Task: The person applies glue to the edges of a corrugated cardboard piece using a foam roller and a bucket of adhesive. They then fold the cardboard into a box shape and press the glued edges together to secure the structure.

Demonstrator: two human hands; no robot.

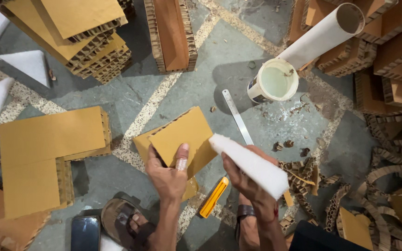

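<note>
Grey concrete floor (238,56), crossed by speckled pale strips, carries everything in this workspace, with stacks of honeycomb cardboard board (89,32) at eleven o'clock and curled honeycomb offcuts (350,195) heaped at four o'clock.

Near the centre, the left hand (168,174) pinches a tan honeycomb cardboard panel (182,135) by its lower edge, thumb on the face and fingers closed behind it, so the panel stands tilted above the floor. It looks light and stiff, though its open-celled edges would likely crush under a hard squeeze; flat faces near an edge seem the safest hold.

Just to its right, the right hand (250,179) is wrapped closed around a white foam wedge (250,165), whose narrow tip touches the panel's right edge. Foam like this is probably very light, soft and easily dented, best held around its thicker end.

At one o'clock stands a white plastic tub (274,81), open-topped, holding a pale, milky liquid, perhaps glue, with a cardboard tube (324,35) leaning beside it. A steel ruler (237,116) lies between tub and hands, and a yellow utility knife (213,197) rests on the floor at six o'clock.
</note>
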